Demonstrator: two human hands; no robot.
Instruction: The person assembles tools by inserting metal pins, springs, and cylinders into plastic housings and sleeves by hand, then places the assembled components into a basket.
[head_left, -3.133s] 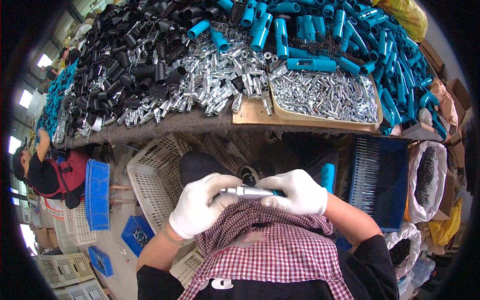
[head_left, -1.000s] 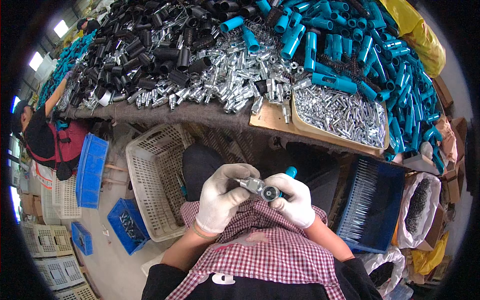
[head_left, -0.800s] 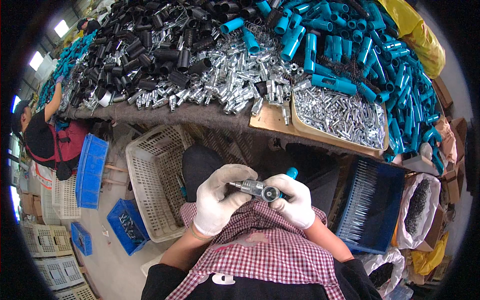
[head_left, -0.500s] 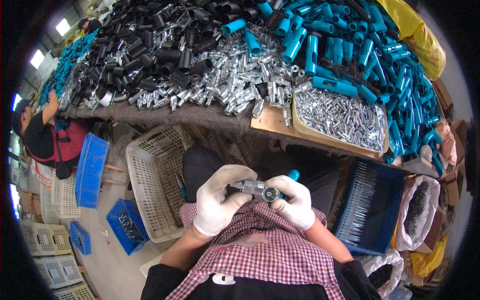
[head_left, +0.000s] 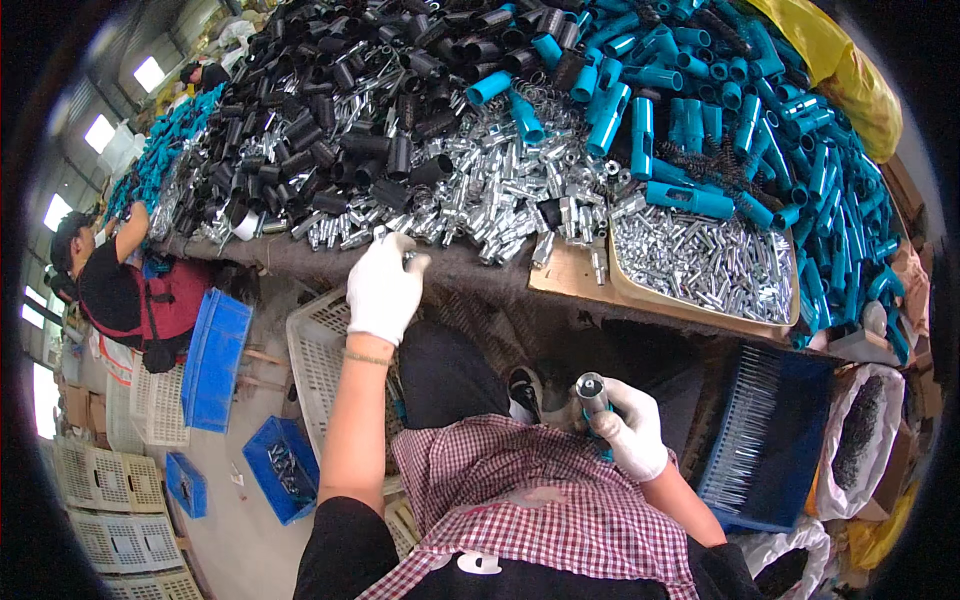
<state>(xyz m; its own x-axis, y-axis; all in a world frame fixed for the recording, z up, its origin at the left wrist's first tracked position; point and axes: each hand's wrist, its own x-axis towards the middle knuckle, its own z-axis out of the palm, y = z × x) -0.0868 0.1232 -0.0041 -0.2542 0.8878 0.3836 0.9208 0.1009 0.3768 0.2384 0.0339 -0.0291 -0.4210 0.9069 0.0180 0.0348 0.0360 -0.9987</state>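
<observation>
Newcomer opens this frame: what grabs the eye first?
Probably the teal tubes heaped at upper right, set off by black sleeves at upper left and shiny fittings between them. Next, the white-gloved left hand at the fittings' near edge, and the right hand, lower and right of centre, gripping a metal cylinder.

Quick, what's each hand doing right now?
Left hand: fingers curled by the metal parts; can't tell whether it holds one.
Right hand: closed, holding a tube.
</observation>
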